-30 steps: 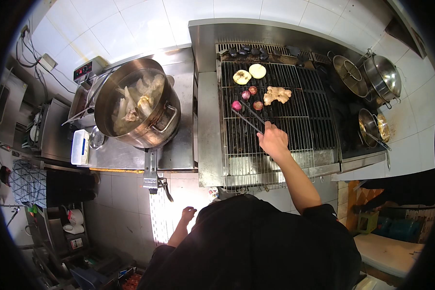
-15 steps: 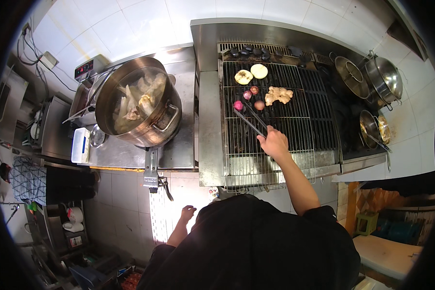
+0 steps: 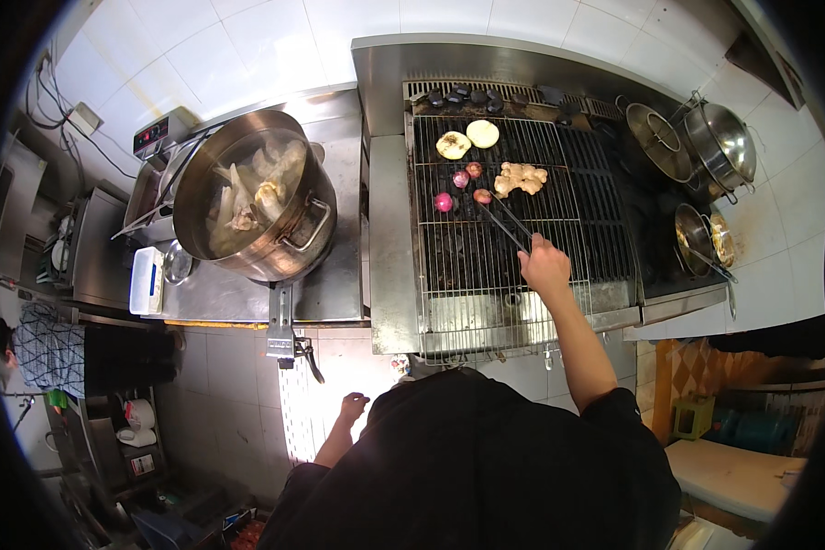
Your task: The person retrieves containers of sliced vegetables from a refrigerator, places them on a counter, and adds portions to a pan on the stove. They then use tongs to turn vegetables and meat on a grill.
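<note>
My right hand [image 3: 547,263] is closed around the handle end of dark metal tongs [image 3: 510,227] over the wire grill rack [image 3: 467,302]. The tong tips reach a reddish shallot [image 3: 482,196]; whether they pinch it I cannot tell. Close by lie two more shallots [image 3: 460,179], [image 3: 474,170] and a magenta one [image 3: 443,202] to the left. A knobbly piece of ginger [image 3: 521,178] rests just right of the tips. Farther back sit two pale onion halves [image 3: 453,145], [image 3: 483,134], one with browned marks. My left hand [image 3: 354,406] hangs low beside my body, fingers curled, no object visible in it.
Left of the grill, a large steaming pot [image 3: 289,238] holds bones in liquid. A white plastic tub [image 3: 147,280] stands at the counter's left. Black lumps [image 3: 463,94] line the grill's back. Pans [image 3: 697,240] and a steel pot [image 3: 722,142] stand right. Someone in patterned clothing [image 3: 50,348] is at far left.
My right hand and the tongs have moved right, from beside the magenta shallot to the reddish one near the ginger. That shallot now shows a different side. My left hand stays low.
</note>
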### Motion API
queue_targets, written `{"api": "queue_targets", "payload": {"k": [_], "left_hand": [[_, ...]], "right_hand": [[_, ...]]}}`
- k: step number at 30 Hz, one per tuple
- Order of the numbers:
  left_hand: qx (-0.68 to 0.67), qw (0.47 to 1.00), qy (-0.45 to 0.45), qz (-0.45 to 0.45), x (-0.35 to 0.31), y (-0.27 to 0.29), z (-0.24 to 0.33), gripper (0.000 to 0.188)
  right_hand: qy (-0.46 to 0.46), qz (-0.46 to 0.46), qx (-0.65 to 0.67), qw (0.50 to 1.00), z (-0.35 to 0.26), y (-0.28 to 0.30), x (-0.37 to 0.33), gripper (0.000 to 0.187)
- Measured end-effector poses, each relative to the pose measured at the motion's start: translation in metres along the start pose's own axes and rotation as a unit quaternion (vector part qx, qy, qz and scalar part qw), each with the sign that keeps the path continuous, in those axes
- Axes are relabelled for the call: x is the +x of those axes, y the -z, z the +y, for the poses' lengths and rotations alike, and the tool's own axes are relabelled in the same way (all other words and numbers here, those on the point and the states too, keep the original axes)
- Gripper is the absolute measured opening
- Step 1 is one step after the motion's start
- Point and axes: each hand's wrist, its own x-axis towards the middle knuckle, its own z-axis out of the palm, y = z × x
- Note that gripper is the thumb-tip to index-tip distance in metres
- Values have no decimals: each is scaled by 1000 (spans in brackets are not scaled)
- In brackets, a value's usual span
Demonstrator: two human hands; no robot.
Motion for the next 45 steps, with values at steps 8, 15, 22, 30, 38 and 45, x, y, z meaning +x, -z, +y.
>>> {"api": "queue_targets", "payload": {"k": [8,15,22,30,38,45], "left_hand": [[-7,1000,-4,21,-5,4,16,41],[-18,1000,-5,20,-4,-3,-1,42],[-44,999,2,6,9,-7,-30,42],[-5,1000,25,12,-8,2,6,43],[-23,999,-8,27,-8,-1,10,42],[-37,999,23,17,-3,-1,-13,41]], "right_hand": [[-164,-255,349,886,-13,13,10,41],[50,-40,99,993,-53,33,-42,43],[56,-57,68,995,-61,13,-34,38],[56,-46,58,996,-63,7,8,39],[65,-64,26,995,-64,14,7,40],[71,-62,26,995,-65,17,4,41]]}}
